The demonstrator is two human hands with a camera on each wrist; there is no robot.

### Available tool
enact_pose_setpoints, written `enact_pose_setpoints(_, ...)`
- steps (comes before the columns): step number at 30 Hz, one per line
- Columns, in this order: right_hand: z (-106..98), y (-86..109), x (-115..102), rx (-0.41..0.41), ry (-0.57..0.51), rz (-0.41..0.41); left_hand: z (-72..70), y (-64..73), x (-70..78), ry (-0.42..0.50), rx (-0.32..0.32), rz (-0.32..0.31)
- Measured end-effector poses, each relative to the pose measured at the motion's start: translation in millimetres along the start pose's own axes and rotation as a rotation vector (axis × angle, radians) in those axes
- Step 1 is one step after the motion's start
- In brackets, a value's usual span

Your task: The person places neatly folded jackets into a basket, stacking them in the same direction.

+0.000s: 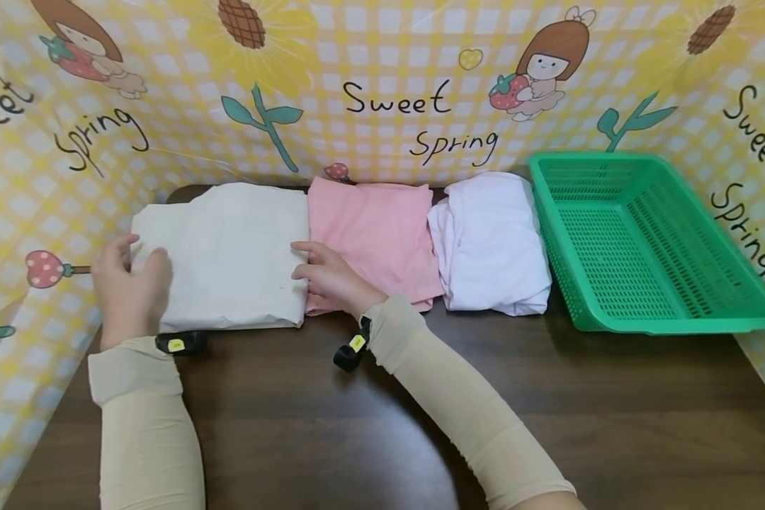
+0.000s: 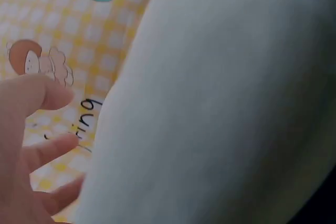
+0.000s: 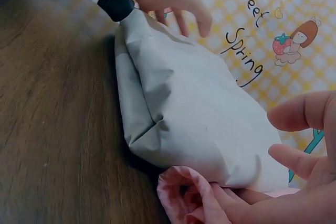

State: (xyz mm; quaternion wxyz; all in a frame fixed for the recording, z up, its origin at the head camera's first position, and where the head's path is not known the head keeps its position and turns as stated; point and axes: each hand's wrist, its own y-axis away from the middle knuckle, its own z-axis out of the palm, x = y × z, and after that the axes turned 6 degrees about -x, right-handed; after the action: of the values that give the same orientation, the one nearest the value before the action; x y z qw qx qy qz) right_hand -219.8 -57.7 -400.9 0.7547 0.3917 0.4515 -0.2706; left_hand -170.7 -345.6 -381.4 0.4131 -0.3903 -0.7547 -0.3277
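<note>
A folded off-white cloth (image 1: pixel 229 255) lies flat on the left part of the table. My left hand (image 1: pixel 129 290) is at its left edge, thumb and fingers spread apart; the left wrist view shows them short of the cloth. At the opposite edge is my right hand (image 1: pixel 339 281), over the border with a folded pink cloth (image 1: pixel 372 219). In the right wrist view, some right fingers (image 3: pixel 231 203) reach down between the off-white and pink cloths, partly hidden, while the others stay loose. Right of the pink one sits a folded white cloth (image 1: pixel 491 241).
A green plastic basket (image 1: pixel 676 327) stands at the right, beside the white cloth. Behind and along the sides rises a yellow checked sheet (image 1: pixel 389 42) with printed figures. The dark wooden table (image 1: pixel 280 432) extends toward me under both forearms.
</note>
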Motion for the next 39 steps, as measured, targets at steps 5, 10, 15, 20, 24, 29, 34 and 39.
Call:
enact_pose_setpoints(5, 2, -1.3, 0, 0.017, -0.013, 0.047, -8.7, -2.6, -14.1, -0.025, -0.099, -0.031)
enact_pose_setpoints(10, 4, -1.4, 4, -0.012, -0.049, 0.019, -11.6, -8.4, -26.4, -0.093, -0.178, 0.008)
enact_pose_setpoints(15, 1, -2.4, 10, -0.064, -0.028, -0.034, -12.7, -13.4, -31.3, -0.073, -0.226, 0.044)
enact_pose_setpoints(20, -4, -3.6, 16, -0.097, 0.005, -0.052, -18.7, -13.8, -32.4, -0.068, -0.269, 0.052)
enact_pose_setpoints(24, -7, -4.4, 20, -0.126, -0.022, -0.069, -23.3, -12.5, -33.1, -0.079, -0.295, 0.036)
enact_pose_setpoints(29, -9, -5.9, 25, -0.179, -0.054, -0.096, -26.7, -13.8, -36.7, -0.084, -0.314, 0.043)
enact_pose_setpoints(34, -5, -6.4, 27, -0.248, 0.036, -0.12, -26.9, -14.5, -38.1, -0.079, -0.325, 0.055)
enact_pose_setpoints(39, -3, -5.6, 27, -0.245, 0.183, -0.139, -26.5, -13.9, -38.7, -0.039, -0.338, 0.041)
